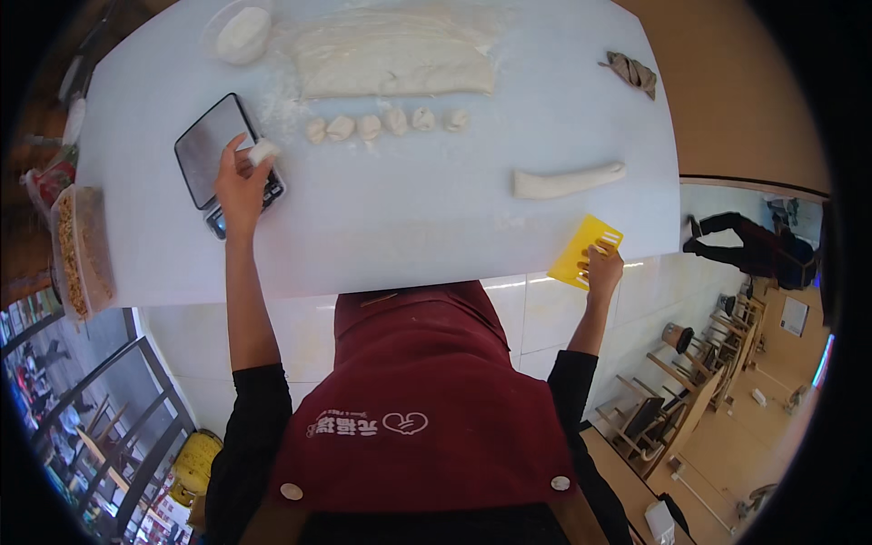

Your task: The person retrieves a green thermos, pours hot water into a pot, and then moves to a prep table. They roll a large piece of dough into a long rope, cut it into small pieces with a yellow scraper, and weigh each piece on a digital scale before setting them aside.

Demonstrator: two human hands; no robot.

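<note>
Between the fingertips of my left hand (238, 189) is a small white piece of dough (263, 151), held over a digital kitchen scale (272, 188) with its dark cover (207, 143) flipped open. My right hand (602, 269) grips a yellow dough scraper (572, 258) by its slotted end, at the table's near edge. Just beyond the scraper lies a dough rope (568, 181). Several small dough pieces (368, 126) sit in a row past the middle of the table. Behind them stretches a wide flat slab of dough (395, 68).
A white bowl (241, 33) holding something white stands at the far left of the white table (400, 209). A crumpled brown cloth (631, 74) lies far right. At the left edge is a clear tub (82, 250) of brownish crumbs. Another person (754, 245) is off to the right.
</note>
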